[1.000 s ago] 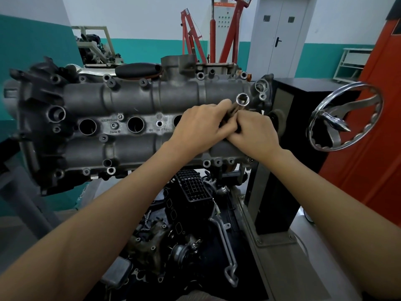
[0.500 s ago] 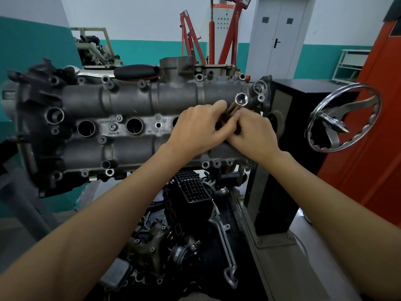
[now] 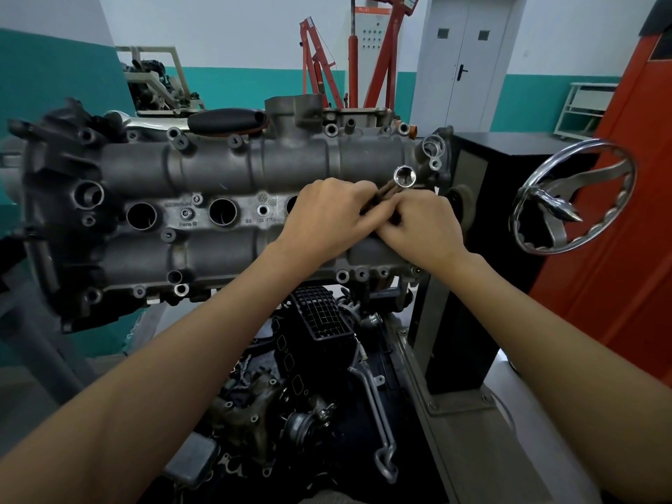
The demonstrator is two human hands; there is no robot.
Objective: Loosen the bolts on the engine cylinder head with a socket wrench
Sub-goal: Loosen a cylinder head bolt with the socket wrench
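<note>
Both hands [image 3: 374, 216] grip socket wrench [image 3: 394, 183].

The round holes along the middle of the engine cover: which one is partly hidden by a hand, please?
The rightmost hole: the left hand covers its right side, while the other two are fully visible.

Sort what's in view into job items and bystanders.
Job: cylinder head, socket wrench, left hand and right hand gripping it.
Bystanders: chrome handwheel, red engine hoist, black intake part, grey door.
</note>
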